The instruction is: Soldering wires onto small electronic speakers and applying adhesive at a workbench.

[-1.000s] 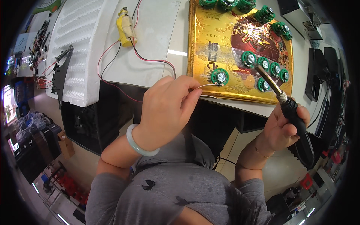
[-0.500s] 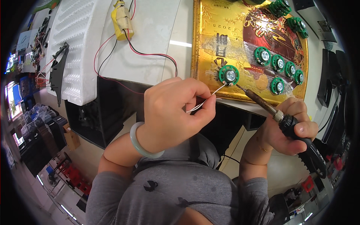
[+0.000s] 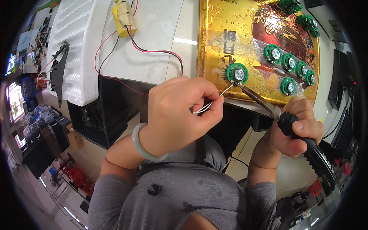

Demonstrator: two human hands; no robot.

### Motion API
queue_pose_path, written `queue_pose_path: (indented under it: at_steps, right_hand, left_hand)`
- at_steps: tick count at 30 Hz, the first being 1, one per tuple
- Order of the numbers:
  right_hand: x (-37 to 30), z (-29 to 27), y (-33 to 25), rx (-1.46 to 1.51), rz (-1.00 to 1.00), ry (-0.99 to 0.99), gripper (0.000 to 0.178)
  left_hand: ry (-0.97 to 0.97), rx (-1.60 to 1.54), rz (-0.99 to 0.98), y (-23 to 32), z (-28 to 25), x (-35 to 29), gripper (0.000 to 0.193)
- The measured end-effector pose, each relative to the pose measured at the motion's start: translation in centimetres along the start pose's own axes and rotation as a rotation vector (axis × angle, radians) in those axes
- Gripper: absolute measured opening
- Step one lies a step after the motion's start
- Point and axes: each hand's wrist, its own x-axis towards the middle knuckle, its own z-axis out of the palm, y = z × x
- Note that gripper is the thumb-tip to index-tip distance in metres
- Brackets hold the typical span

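My left hand (image 3: 184, 111) is closed in a pinch on thin white wires (image 3: 205, 107); one wire runs up to the near edge of a small round green speaker (image 3: 238, 73) with a silver centre. My right hand (image 3: 297, 126) grips the black handle of a soldering iron (image 3: 260, 99). Its tip is at the speaker's lower edge, close beside the wire's end; whether they touch is too small to tell. The speaker rests on a gold decorated panel (image 3: 214, 50), near its front edge.
More green speakers (image 3: 288, 62) sit on the panel's right part, with others stacked at the far right (image 3: 308, 25). On the left are a yellow-wrapped bundle (image 3: 123, 19) with red and black leads, a white foam tray (image 3: 78, 50), and a black plastic part (image 3: 60, 73).
The soldering iron's tip has moved in against the speaker's near edge, beside the wire. My left hand keeps its pinch, and the view has shifted slightly.
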Motion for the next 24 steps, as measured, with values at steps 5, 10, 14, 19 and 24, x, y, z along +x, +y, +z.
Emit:
queue_pose_path:
  at_steps: [5, 10, 14, 19, 24]
  right_hand:
    - [0.0, -0.3, -0.1, 0.004, 0.001, -0.001, 0.037]
    - [0.1, -0.5, -0.4, -0.011, 0.012, 0.003, 0.038]
    - [0.4, 0.0, -1.0, -0.04, 0.096, 0.059, 0.043]
    - [0.5, 0.0, -1.1, -0.032, 0.108, 0.012, 0.043]
    - [0.6, -0.1, -1.0, -0.024, 0.098, 0.0, 0.043]
  left_hand:
    - [0.01, -0.02, 0.028, 0.0, 0.1, 0.1, 0.013]
    - [-0.005, -0.024, 0.015, 0.1, 0.3, 0.2, 0.013]
    - [-0.002, -0.019, 0.001, 0.1, 0.3, 0.1, 0.013]
    - [0.008, -0.01, 0.027, 0.0, 0.4, 0.1, 0.013]
    - [-0.018, 0.004, 0.015, 0.1, 0.3, 0.3, 0.013]
